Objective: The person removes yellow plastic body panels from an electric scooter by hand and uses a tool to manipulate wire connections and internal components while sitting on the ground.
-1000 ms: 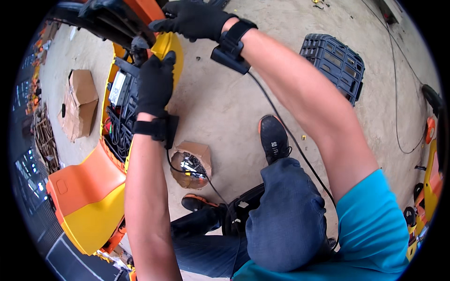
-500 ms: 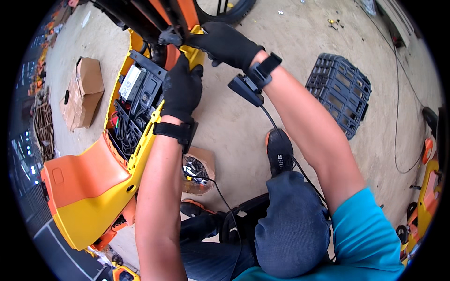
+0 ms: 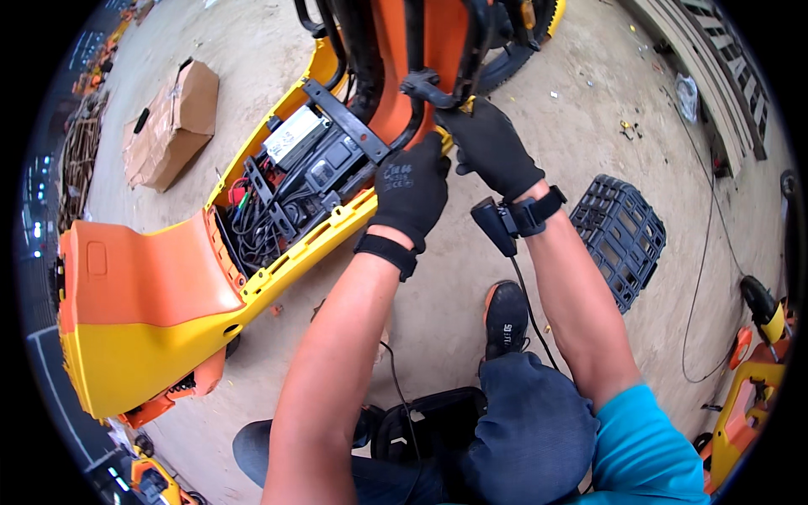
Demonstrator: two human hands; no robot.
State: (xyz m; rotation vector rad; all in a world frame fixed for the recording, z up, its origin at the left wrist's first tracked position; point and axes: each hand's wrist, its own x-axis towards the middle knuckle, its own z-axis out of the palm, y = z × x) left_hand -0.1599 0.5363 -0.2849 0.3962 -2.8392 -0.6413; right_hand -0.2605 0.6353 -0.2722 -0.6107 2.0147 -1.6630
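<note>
An electric scooter body (image 3: 160,337) in yellow and orange reaches from the left to the top centre. Its open compartment shows black wires (image 3: 252,210) and a silver box (image 3: 296,135). My left hand (image 3: 412,189), in a black glove, is closed at the yellow side edge by the orange front panel (image 3: 400,50); what its fingers hold is hidden. Close beside it, my right hand (image 3: 495,147), also gloved, has its fingers bent round the yellow edge (image 3: 446,139), beneath a black tube end (image 3: 427,87). A black strap and device sit on my right wrist.
A cardboard box (image 3: 172,126) stands at the far left. On the right lies a black plastic basket (image 3: 621,240). Metal beams (image 3: 699,76) run along the upper right, and a cable (image 3: 699,295) crosses the floor. Another yellow scooter part (image 3: 741,412) is at lower right.
The view has shifted, so the scooter body and both hands appear further right and lower. Both hands stay at the yellow edge near the front panel. My left forearm now covers the small carton of parts.
</note>
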